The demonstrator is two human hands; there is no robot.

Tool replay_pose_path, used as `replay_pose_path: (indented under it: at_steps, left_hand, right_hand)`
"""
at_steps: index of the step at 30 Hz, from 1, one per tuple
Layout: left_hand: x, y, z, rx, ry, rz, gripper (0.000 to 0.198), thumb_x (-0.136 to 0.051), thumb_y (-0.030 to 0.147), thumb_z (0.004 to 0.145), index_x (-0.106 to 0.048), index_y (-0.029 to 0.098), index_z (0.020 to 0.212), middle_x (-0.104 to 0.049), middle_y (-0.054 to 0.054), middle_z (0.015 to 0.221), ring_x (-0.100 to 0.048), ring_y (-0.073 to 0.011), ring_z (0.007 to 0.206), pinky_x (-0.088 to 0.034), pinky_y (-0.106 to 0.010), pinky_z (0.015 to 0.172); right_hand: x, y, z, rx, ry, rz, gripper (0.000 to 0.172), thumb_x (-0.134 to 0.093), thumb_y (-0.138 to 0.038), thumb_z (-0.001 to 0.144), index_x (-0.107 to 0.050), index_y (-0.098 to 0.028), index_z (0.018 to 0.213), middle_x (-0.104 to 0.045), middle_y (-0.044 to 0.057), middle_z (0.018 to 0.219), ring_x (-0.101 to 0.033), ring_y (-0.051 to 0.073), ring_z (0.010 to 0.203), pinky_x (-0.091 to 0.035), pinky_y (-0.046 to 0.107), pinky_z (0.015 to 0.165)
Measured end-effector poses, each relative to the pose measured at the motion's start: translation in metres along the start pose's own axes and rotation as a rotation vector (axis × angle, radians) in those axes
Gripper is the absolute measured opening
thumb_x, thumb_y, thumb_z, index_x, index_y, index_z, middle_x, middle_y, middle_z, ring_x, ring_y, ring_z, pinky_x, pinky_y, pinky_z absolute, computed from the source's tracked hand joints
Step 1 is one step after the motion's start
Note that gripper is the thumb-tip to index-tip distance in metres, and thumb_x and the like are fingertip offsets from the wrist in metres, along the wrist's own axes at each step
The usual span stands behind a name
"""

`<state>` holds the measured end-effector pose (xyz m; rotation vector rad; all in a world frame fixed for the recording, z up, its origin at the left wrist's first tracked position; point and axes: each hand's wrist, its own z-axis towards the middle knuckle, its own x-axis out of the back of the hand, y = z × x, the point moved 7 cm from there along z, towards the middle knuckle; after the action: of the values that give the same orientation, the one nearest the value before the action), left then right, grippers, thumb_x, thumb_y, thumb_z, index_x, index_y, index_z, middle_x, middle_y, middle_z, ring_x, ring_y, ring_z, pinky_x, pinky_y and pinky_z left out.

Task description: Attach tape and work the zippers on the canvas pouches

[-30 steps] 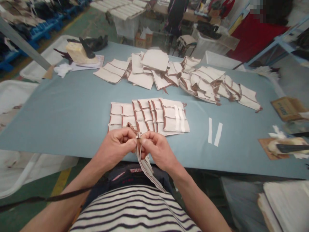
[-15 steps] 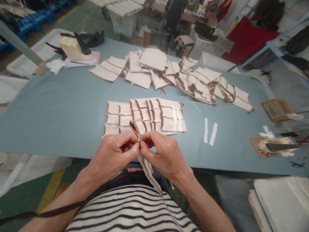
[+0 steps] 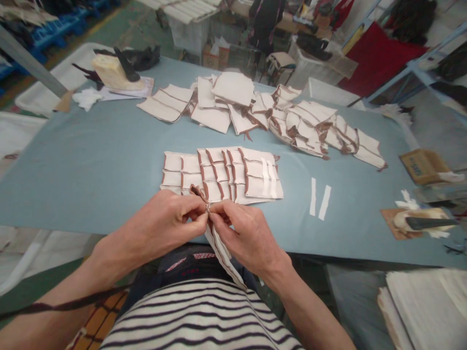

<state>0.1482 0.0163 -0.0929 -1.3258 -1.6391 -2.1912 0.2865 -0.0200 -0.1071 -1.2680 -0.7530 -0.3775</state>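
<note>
Both hands pinch the same cream fabric piece with brown edging (image 3: 221, 249) at the table's front edge. My left hand (image 3: 175, 216) and my right hand (image 3: 242, 228) meet fingertip to fingertip at its upper part, and the exact grip is hidden. The piece hangs edge-on toward my striped shirt, its brown end poking up above my fingers. Just beyond lies a row of overlapping cream panels with brown seams (image 3: 233, 172). Two white strips (image 3: 269, 177) rest on its right end, and two more white strips (image 3: 324, 202) lie on the blue table (image 3: 109, 160) to the right.
A loose heap of cream fabric pieces (image 3: 233, 90) spreads along the table's far side. A yellowish block with a black strap (image 3: 115, 73) stands back left. At the right are a similar strapped block (image 3: 423, 220) and a cardboard box (image 3: 423, 165). Stacked cloth (image 3: 430, 306) sits lower right.
My left forearm and elbow have swung outward to the left, and the brown end of the piece leans further left. Both hands keep their pinch on it.
</note>
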Motion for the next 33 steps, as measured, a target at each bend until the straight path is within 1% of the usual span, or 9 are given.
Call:
replay_pose_path:
  at_steps: [3, 6, 10, 12, 16, 19, 22, 26, 33]
  left_hand:
    - [-0.004, -0.009, 0.003, 0.078, -0.016, -0.107, 0.027, -0.053, 0.026, 0.081, -0.05, 0.02, 0.055, -0.04, 0.006, 0.053, -0.036, -0.009, 0.051, -0.024, -0.024, 0.05]
    - [-0.011, -0.024, 0.005, 0.227, 0.047, -0.286, 0.023, -0.054, 0.033, 0.075, -0.053, 0.021, 0.056, -0.045, 0.005, 0.054, -0.04, -0.0109, 0.053, -0.029, -0.023, 0.05]
    - [-0.024, -0.032, 0.001, 0.322, 0.113, -0.444, 0.023, -0.052, 0.038, 0.075, -0.054, 0.022, 0.058, -0.047, 0.005, 0.049, -0.041, -0.0117, 0.049, -0.034, -0.023, 0.05]
    - [-0.027, -0.028, -0.003, 0.313, 0.117, -0.447, 0.025, -0.052, 0.04, 0.078, -0.054, 0.022, 0.059, -0.048, 0.005, 0.05, -0.042, -0.0117, 0.049, -0.035, -0.023, 0.05]
    - [-0.019, -0.014, -0.01, 0.216, 0.168, -0.283, 0.024, -0.054, 0.032, 0.082, -0.058, 0.02, 0.061, -0.048, 0.005, 0.055, -0.043, -0.0105, 0.052, -0.032, -0.021, 0.049]
    - [-0.015, -0.001, -0.012, 0.098, 0.183, -0.138, 0.025, -0.051, 0.025, 0.085, -0.06, 0.018, 0.063, -0.048, 0.006, 0.055, -0.043, -0.0087, 0.051, -0.031, -0.02, 0.05]
    - [-0.014, 0.005, -0.013, 0.01, 0.205, -0.078, 0.029, -0.051, 0.022, 0.089, -0.063, 0.016, 0.064, -0.051, 0.006, 0.056, -0.044, -0.0075, 0.05, -0.032, -0.019, 0.05]
    - [-0.012, 0.003, -0.012, 0.006, 0.225, -0.096, 0.028, -0.052, 0.022, 0.09, -0.064, 0.017, 0.064, -0.05, 0.007, 0.053, -0.044, -0.007, 0.047, -0.033, -0.017, 0.047]
    - [0.001, 0.008, -0.008, -0.096, 0.135, 0.075, 0.027, -0.055, 0.02, 0.089, -0.07, 0.016, 0.067, -0.051, 0.007, 0.051, -0.043, -0.0054, 0.046, -0.031, -0.018, 0.049]
  right_hand:
    - [-0.004, 0.005, 0.001, -0.039, 0.063, 0.097, 0.014, -0.058, -0.022, 0.1, -0.069, -0.022, 0.091, -0.081, 0.005, 0.084, -0.074, 0.018, 0.074, -0.05, 0.028, 0.072]
    - [-0.016, 0.023, 0.003, -0.206, 0.139, 0.383, 0.011, -0.061, -0.03, 0.092, -0.063, -0.023, 0.084, -0.075, 0.003, 0.076, -0.069, 0.016, 0.066, -0.052, 0.027, 0.065]
    - [-0.043, 0.039, 0.003, -0.406, 0.055, 0.82, 0.02, -0.06, -0.041, 0.088, -0.056, -0.024, 0.078, -0.065, -0.003, 0.062, -0.061, 0.013, 0.053, -0.052, 0.025, 0.055]
    - [-0.04, 0.038, 0.002, -0.372, 0.072, 0.757, 0.019, -0.06, -0.039, 0.089, -0.057, -0.024, 0.079, -0.065, -0.003, 0.062, -0.061, 0.013, 0.053, -0.051, 0.024, 0.055]
    - [-0.006, 0.019, -0.001, -0.113, 0.193, 0.276, 0.008, -0.061, -0.027, 0.092, -0.065, -0.022, 0.087, -0.077, 0.002, 0.077, -0.07, 0.015, 0.067, -0.055, 0.026, 0.067]
    - [0.007, 0.006, -0.003, 0.054, 0.171, 0.024, 0.012, -0.06, -0.022, 0.096, -0.071, -0.021, 0.093, -0.082, 0.006, 0.085, -0.076, 0.017, 0.077, -0.056, 0.027, 0.075]
    - [0.008, 0.005, -0.002, 0.09, 0.123, 0.019, 0.012, -0.061, -0.018, 0.097, -0.073, -0.021, 0.096, -0.082, 0.004, 0.086, -0.076, 0.016, 0.075, -0.057, 0.025, 0.075]
    - [0.007, 0.007, -0.002, 0.044, 0.103, 0.117, 0.011, -0.063, -0.016, 0.1, -0.073, -0.019, 0.097, -0.082, 0.003, 0.087, -0.075, 0.015, 0.073, -0.057, 0.023, 0.071]
    - [0.007, -0.005, -0.003, 0.096, 0.056, -0.01, 0.017, -0.06, -0.014, 0.107, -0.075, -0.019, 0.1, -0.083, 0.003, 0.087, -0.076, 0.015, 0.074, -0.052, 0.025, 0.071]
